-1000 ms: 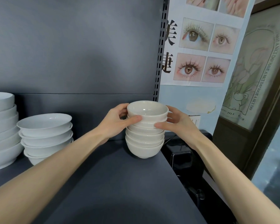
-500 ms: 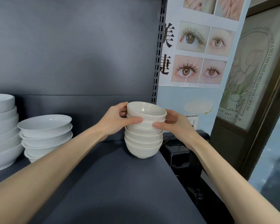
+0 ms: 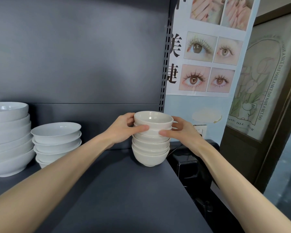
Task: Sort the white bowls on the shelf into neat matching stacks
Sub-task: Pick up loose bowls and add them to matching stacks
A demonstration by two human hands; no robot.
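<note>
The stack of small bowls (image 3: 150, 148) stands upright just right of the frame's centre, near the right edge of the dark shelf (image 3: 124, 190); its long axis is vertical and every mouth faces up; the left hand (image 3: 123, 127) and right hand (image 3: 181, 132) clasp its upper bowls from either side, thumbs across the front, fingers curled behind; whether the top bowl (image 3: 153, 117) sits fully nested is hard to judge; a stack of wider bowls (image 3: 56, 142) and a stack of largest bowls (image 3: 8, 137) stand at the frame's left, well apart.
</note>
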